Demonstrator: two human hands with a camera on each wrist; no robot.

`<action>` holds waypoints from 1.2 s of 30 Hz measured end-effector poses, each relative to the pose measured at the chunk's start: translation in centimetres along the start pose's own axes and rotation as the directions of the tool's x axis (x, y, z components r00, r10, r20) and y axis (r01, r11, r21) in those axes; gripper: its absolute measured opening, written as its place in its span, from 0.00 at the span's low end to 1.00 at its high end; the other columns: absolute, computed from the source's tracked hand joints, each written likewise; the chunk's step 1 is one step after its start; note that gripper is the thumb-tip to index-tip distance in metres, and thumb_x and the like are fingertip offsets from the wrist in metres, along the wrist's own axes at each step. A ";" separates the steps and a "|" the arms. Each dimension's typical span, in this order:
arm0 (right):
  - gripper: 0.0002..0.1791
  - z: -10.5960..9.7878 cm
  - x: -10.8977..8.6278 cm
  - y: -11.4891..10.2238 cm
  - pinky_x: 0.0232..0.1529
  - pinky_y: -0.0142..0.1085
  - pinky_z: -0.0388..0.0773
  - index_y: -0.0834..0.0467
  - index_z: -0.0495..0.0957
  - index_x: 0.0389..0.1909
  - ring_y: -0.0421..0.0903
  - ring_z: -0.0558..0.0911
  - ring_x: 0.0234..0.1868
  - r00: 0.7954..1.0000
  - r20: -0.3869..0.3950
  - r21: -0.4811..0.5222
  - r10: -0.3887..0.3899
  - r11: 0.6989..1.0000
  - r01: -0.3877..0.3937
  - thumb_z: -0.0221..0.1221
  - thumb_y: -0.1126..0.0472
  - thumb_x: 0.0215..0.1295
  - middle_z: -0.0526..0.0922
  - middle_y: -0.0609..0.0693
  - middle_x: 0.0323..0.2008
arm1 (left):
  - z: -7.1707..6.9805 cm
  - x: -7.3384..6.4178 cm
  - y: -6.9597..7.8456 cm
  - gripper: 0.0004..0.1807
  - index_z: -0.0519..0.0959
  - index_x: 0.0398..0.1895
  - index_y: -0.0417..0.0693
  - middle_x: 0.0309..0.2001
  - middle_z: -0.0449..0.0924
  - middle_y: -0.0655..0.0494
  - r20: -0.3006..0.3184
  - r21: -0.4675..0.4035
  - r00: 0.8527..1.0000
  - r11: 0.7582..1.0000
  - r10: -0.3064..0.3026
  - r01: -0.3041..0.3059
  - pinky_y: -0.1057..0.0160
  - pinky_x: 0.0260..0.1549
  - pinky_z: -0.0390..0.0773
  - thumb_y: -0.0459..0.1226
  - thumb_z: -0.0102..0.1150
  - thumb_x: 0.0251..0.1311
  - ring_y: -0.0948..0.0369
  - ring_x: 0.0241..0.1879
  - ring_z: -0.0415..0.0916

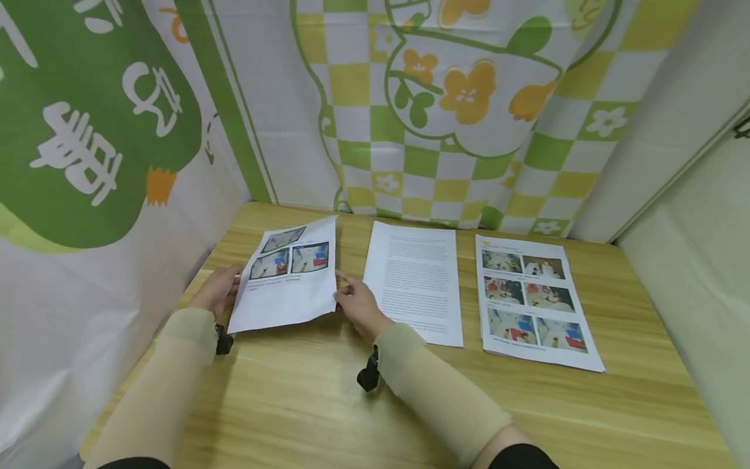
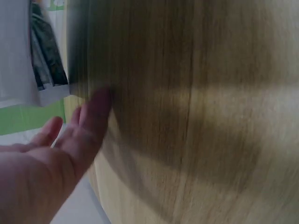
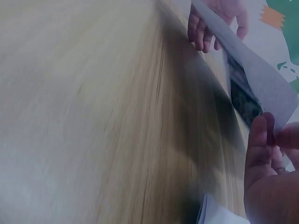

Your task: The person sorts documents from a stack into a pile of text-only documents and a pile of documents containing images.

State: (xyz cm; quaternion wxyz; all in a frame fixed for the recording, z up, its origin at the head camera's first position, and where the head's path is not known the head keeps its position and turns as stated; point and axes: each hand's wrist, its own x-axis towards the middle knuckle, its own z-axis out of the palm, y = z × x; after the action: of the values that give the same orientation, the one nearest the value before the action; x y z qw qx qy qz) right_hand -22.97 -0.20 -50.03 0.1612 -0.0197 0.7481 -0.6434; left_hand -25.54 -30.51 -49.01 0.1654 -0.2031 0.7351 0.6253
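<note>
A printed sheet point(image 1: 287, 301) with several photos is raised over the left part of the table, tilted, its lower edge curving. At its right edge my right hand point(image 1: 362, 306) pinches the paper between thumb and fingers; the right wrist view shows this grip up close on the sheet point(image 3: 271, 88). Beside the left edge is my left hand point(image 1: 218, 291). In the left wrist view the left hand point(image 2: 56, 163) has loosely extended fingers, apart from the paper point(image 2: 14, 56). A text page point(image 1: 416, 286) lies flat just right of my right hand.
A stack of photo-printed sheets point(image 1: 536, 303) lies on the right of the wooden table point(image 1: 305, 404). Patterned cloth point(image 1: 422, 163) hangs behind the table's back edge, and white cloth point(image 1: 117, 326) hangs along the left. A black device point(image 1: 369, 371) is strapped at my right wrist.
</note>
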 end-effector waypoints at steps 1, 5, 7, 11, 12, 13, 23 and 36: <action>0.29 -0.2 -0.1 0.0 0.28 0.35 0.76 0.52 0.66 0.69 0.50 0.79 0.30 1.000 0.013 -0.006 -0.005 1.000 0.005 0.53 0.69 0.68 0.80 0.52 0.35 | 0.0 0.0 0.0 0.34 0.47 0.73 0.34 0.51 0.66 0.47 0.028 -0.012 1.000 1.000 -0.004 0.004 0.65 0.40 0.77 0.47 0.35 0.74 0.64 0.40 0.73; 0.28 -1.3 -0.9 -0.2 0.36 0.43 0.80 0.53 0.67 0.68 0.49 0.79 0.30 0.996 0.079 -0.039 -0.049 0.998 0.052 0.53 0.70 0.68 0.80 0.54 0.36 | 0.0 -0.1 -0.1 0.33 0.44 0.74 0.33 0.60 0.65 0.39 0.125 -0.064 0.992 0.998 -0.005 0.014 0.66 0.42 0.78 0.46 0.33 0.75 0.65 0.42 0.74; 0.28 -2.0 -1.2 0.0 0.35 0.41 0.80 0.54 0.67 0.68 0.47 0.79 0.29 0.991 0.118 -0.059 -0.065 0.996 0.072 0.53 0.70 0.67 0.80 0.54 0.35 | -0.1 0.0 -0.2 0.33 0.43 0.74 0.32 0.66 0.58 0.36 0.135 -0.077 0.991 0.997 -0.001 0.011 0.68 0.43 0.77 0.44 0.33 0.75 0.67 0.42 0.73; 0.28 -3.6 -1.7 0.3 0.34 0.36 0.78 0.54 0.66 0.69 0.44 0.78 0.30 0.980 0.189 -0.103 -0.062 0.991 0.082 0.53 0.69 0.68 0.80 0.54 0.36 | 0.1 0.4 -0.3 0.33 0.43 0.73 0.30 0.71 0.51 0.37 0.098 -0.074 0.995 0.997 0.008 -0.001 0.71 0.42 0.75 0.42 0.33 0.75 0.68 0.44 0.71; 0.28 -3.9 -1.5 0.8 0.32 0.33 0.77 0.52 0.66 0.69 0.44 0.78 0.30 0.978 0.203 -0.111 -0.056 0.991 0.080 0.53 0.68 0.68 0.80 0.53 0.36 | 0.1 0.5 -0.3 0.32 0.44 0.73 0.30 0.70 0.52 0.37 0.085 -0.073 0.996 0.997 0.017 -0.011 0.72 0.42 0.75 0.42 0.33 0.75 0.69 0.44 0.71; 0.28 -4.3 -1.7 0.8 0.33 0.34 0.77 0.51 0.66 0.69 0.44 0.79 0.31 0.975 0.217 -0.122 -0.047 0.990 0.075 0.53 0.67 0.68 0.80 0.53 0.36 | 0.2 0.7 -0.3 0.31 0.45 0.73 0.29 0.69 0.54 0.38 0.068 -0.068 0.997 0.998 0.024 -0.020 0.72 0.43 0.75 0.41 0.33 0.75 0.68 0.46 0.70; 0.30 -6.2 -2.6 0.8 0.33 0.36 0.80 0.51 0.65 0.70 0.45 0.79 0.31 0.977 0.213 -0.151 -0.002 0.988 0.035 0.52 0.68 0.67 0.79 0.55 0.36 | 1.4 1.1 -0.5 0.24 0.60 0.67 0.30 0.56 0.68 0.41 -0.085 0.056 0.988 0.990 0.131 -0.127 0.69 0.38 0.77 0.34 0.41 0.73 0.67 0.38 0.73; 0.15 -8.0 -3.2 1.5 0.30 0.31 0.73 0.62 0.78 0.50 0.44 0.74 0.32 0.997 -0.075 -0.250 0.024 0.967 -0.042 0.54 0.66 0.63 0.78 0.52 0.34 | 3.1 1.2 0.8 0.18 0.66 0.56 0.26 0.41 0.72 0.49 -0.050 0.069 0.970 0.970 0.236 -0.233 0.67 0.35 0.81 0.32 0.48 0.70 0.66 0.32 0.74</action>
State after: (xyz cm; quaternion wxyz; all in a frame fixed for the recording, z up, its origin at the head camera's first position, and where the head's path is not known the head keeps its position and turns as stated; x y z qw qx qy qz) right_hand -21.76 8.50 -49.87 0.1413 -0.0046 0.8291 -0.5409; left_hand -27.01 -27.45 -49.44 0.0755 -0.1274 0.7778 0.6108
